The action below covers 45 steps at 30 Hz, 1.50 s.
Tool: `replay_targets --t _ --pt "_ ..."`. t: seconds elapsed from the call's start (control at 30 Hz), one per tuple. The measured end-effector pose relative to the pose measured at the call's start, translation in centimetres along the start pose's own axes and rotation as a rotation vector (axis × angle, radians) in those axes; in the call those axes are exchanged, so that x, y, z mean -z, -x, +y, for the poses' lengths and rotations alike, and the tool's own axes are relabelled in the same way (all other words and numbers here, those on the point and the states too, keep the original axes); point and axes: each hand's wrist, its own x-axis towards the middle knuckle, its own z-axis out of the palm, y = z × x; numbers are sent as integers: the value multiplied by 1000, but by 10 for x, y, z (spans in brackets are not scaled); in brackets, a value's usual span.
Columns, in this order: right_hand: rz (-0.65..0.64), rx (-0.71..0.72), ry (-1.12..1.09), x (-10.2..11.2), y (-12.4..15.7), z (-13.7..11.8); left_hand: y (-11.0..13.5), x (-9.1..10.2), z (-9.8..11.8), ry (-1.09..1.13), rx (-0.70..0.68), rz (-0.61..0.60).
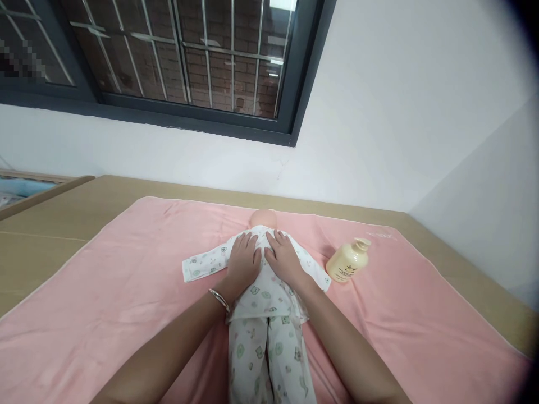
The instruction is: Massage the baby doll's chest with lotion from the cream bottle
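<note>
A baby doll (265, 292) in white printed pyjamas lies stretched out on a pink blanket (138, 314), its bald head (263, 217) toward the wall. My left hand (244, 259) rests flat on the left side of its upper body, fingers spread. On the other side my right hand (285, 259) lies flat too, its fingers apart. The two thumbs are close together near the middle of the body. The doll's sleeves reach out to both sides, and no hands show at the cuffs. Neither of my hands grips anything.
A pale yellow pump bottle (347, 260) stands on the blanket by the right sleeve. Under the blanket is a wooden table (126, 188) against a white wall (379, 112). A dark-framed window (189, 62) with bars is above. Blue cloth (25, 187) shows at far left.
</note>
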Motion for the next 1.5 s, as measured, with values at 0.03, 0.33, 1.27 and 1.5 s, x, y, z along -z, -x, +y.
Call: replay_targets --t 0.03,0.33,1.27,1.5 --pt "-10 8 15 1 0 -2 0 1 1 7 -13 13" --pt "29 -47 150 6 12 -26 0 12 10 -3 -6 55" --pt "-23 -108 -17 4 3 -5 0 4 2 5 23 35" --pt "-1 -53 103 2 9 -18 3 5 2 95 -111 127"
